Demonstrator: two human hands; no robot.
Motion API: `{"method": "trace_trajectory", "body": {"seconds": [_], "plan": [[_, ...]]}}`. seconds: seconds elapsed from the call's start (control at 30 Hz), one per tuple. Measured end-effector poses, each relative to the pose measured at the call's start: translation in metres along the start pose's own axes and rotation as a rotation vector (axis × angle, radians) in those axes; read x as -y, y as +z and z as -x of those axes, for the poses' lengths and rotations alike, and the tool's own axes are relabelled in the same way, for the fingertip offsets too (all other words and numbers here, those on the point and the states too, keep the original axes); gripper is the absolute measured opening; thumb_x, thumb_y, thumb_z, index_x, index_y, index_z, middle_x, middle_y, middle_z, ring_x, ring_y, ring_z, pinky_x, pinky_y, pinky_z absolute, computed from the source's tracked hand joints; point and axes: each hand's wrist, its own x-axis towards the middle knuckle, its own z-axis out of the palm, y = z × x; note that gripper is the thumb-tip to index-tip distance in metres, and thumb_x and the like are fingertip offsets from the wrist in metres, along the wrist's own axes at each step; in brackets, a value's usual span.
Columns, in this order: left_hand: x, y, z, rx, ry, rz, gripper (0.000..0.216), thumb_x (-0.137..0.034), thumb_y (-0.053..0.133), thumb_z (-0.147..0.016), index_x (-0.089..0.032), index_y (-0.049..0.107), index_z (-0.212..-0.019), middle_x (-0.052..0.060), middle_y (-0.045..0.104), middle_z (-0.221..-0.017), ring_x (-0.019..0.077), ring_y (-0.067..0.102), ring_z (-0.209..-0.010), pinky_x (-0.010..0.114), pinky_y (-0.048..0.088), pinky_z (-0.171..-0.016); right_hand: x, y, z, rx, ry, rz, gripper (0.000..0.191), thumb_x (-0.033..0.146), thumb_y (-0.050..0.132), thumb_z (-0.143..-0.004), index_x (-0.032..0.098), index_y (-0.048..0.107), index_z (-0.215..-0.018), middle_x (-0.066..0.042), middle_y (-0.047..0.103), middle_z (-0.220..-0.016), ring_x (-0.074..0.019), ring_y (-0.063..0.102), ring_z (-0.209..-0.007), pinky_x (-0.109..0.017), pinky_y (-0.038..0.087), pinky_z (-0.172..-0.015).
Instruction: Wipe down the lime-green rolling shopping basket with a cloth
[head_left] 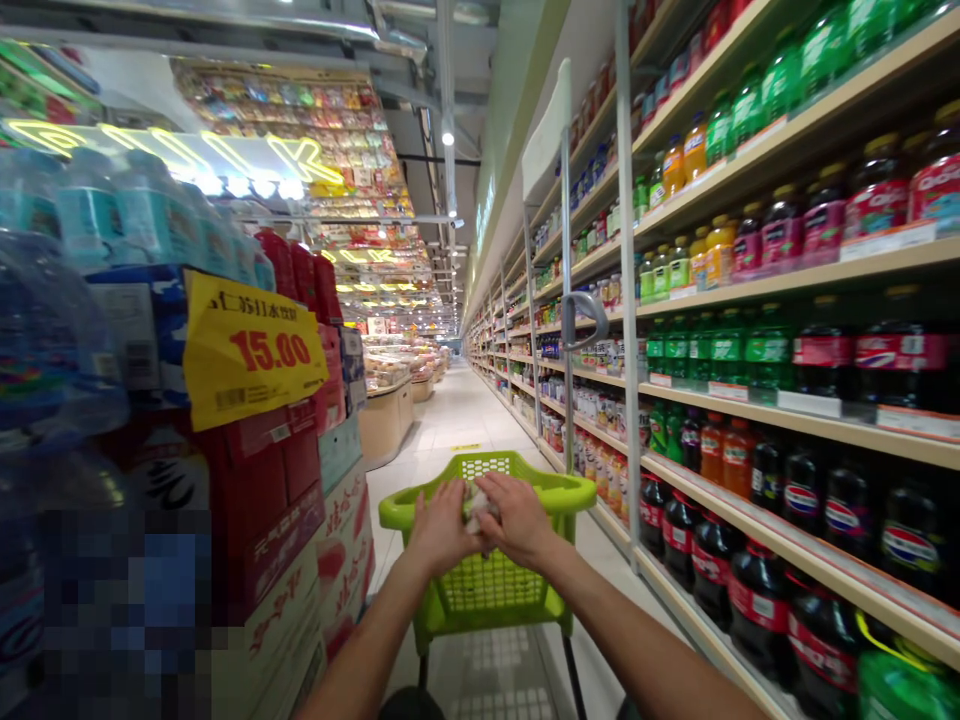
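Observation:
A lime green plastic shopping basket [491, 590] on a wheeled frame stands in front of me in a supermarket aisle. Both my hands meet over its near rim. My left hand [441, 525] and my right hand [517, 518] are closed together around a small whitish crumpled thing [477, 510] that I cannot make out. The fingers of both hands press on it from either side. The basket looks to have nothing in it.
Shelves of soft drink bottles [780, 350] run along the right. On the left stands a stack of boxes [300, 520] and bottled water packs [112, 260] with a yellow 15.00 price sign [251, 345]. The tiled aisle [465, 410] runs ahead past display bins [386, 410].

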Motion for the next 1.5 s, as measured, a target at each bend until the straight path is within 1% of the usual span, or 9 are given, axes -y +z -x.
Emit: {"method": "trace_trajectory", "body": {"seconds": [0.2,0.47,0.57,0.7,0.8,1.0,1.27,1.4,1.5], "plan": [[0.021,0.004,0.010,-0.096,0.045,-0.016,0.072,-0.045,0.064,-0.060,-0.015,0.042,-0.122,0.015,0.046,-0.130,0.0291,0.041,-0.119,0.049,0.023,-0.102,-0.002,0.014,0.000,-0.024,-0.068,0.076,0.037,0.021,0.055,-0.071,0.022,0.057,-0.108,-0.009,0.052,-0.120,-0.0241,0.045,-0.109,-0.042,0.035,-0.090],[0.011,0.015,0.013,-0.273,0.093,0.077,0.046,-0.043,0.048,-0.079,-0.019,0.047,-0.118,0.010,0.053,-0.124,0.0238,0.046,-0.115,0.047,0.027,-0.100,-0.106,-0.030,0.038,-0.222,0.270,0.139,0.027,0.019,0.039,-0.077,0.017,0.060,-0.093,-0.009,0.061,-0.096,-0.0212,0.054,-0.096,-0.037,0.042,-0.086],[0.007,0.025,0.012,-0.374,0.078,0.065,0.039,-0.038,0.045,-0.082,-0.019,0.050,-0.115,0.009,0.056,-0.120,0.0230,0.048,-0.111,0.045,0.030,-0.098,-0.093,-0.022,0.032,-0.217,0.319,0.180,0.031,0.016,0.038,-0.077,0.014,0.059,-0.100,-0.011,0.061,-0.097,-0.0221,0.054,-0.094,-0.038,0.042,-0.085],[0.011,0.030,0.011,-0.416,0.085,0.039,0.037,-0.036,0.045,-0.082,-0.018,0.050,-0.114,0.009,0.057,-0.118,0.0230,0.049,-0.110,0.045,0.030,-0.097,-0.045,0.007,0.020,-0.220,0.138,0.133,0.042,0.011,0.040,-0.073,0.014,0.053,-0.113,-0.013,0.056,-0.112,-0.0226,0.049,-0.105,-0.038,0.039,-0.090],[0.019,0.027,0.011,-0.409,0.097,0.029,0.036,-0.034,0.045,-0.082,-0.019,0.050,-0.114,0.008,0.058,-0.118,0.0223,0.051,-0.108,0.045,0.031,-0.096,-0.042,0.005,0.021,-0.205,0.054,0.110,0.040,0.012,0.043,-0.072,0.018,0.055,-0.109,-0.009,0.057,-0.113,-0.0216,0.049,-0.105,-0.039,0.038,-0.091],[0.024,0.025,0.013,-0.424,0.083,0.057,0.034,-0.034,0.043,-0.083,-0.020,0.051,-0.113,0.007,0.059,-0.116,0.0219,0.051,-0.107,0.044,0.030,-0.097,-0.092,-0.028,0.027,-0.216,0.445,0.165,0.028,0.020,0.037,-0.080,0.017,0.060,-0.094,-0.007,0.063,-0.092,-0.0192,0.056,-0.086,-0.033,0.041,-0.079],[0.020,0.022,0.014,-0.387,0.043,0.068,0.035,-0.034,0.043,-0.083,-0.020,0.051,-0.114,0.007,0.057,-0.118,0.0217,0.049,-0.110,0.044,0.027,-0.099,-0.051,-0.007,0.027,-0.086,0.001,0.156,0.048,0.030,0.059,-0.069,0.018,0.051,-0.115,-0.014,0.043,-0.129,-0.0278,0.040,-0.117,-0.044,0.035,-0.093],[0.025,0.018,0.015,-0.360,0.051,0.074,0.036,-0.034,0.042,-0.083,-0.020,0.050,-0.115,0.007,0.057,-0.119,0.0215,0.049,-0.110,0.044,0.028,-0.099,-0.089,-0.023,0.041,-0.034,-0.088,0.074,0.033,0.025,0.046,-0.080,0.020,0.054,-0.111,-0.011,0.052,-0.120,-0.0214,0.048,-0.110,-0.039,0.040,-0.090],[0.024,0.019,0.015,-0.372,0.055,0.079,0.036,-0.035,0.042,-0.083,-0.021,0.050,-0.115,0.006,0.057,-0.119,0.0211,0.048,-0.111,0.043,0.027,-0.099,-0.122,-0.032,0.048,-0.173,0.061,0.069,0.031,0.027,0.035,-0.085,0.018,0.057,-0.105,-0.011,0.055,-0.115,-0.0205,0.049,-0.110,-0.038,0.042,-0.091]]}}
